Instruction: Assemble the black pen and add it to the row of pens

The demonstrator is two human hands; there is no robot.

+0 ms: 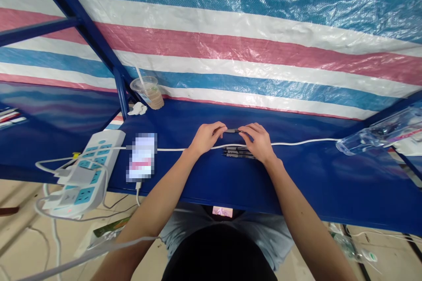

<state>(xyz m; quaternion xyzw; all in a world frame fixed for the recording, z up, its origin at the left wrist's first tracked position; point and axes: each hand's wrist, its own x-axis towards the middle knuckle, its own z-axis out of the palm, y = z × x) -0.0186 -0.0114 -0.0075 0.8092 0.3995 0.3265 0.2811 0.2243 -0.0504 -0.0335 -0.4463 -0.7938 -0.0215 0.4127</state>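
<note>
A dark pen (232, 131) with a grey grip lies crosswise between my two hands, just above the blue tabletop. My left hand (211, 135) pinches its left end with thumb and fingertips. On the other side, my right hand (256, 138) has thumb and fingers closed on the right end. Several similar black pens (239, 153) lie side by side on the table, close below and partly hidden by my right hand. A white cable (303, 142) runs across the table, passing beneath both hands.
At the left are a white power strip (99, 153) with chargers plugged in and a blurred-out phone (142, 158) on a cord. A plastic cup (152, 94) with a straw stands at the back. A clear bottle (372, 134) lies at the right. Striped plastic sheeting (231, 44) hangs behind.
</note>
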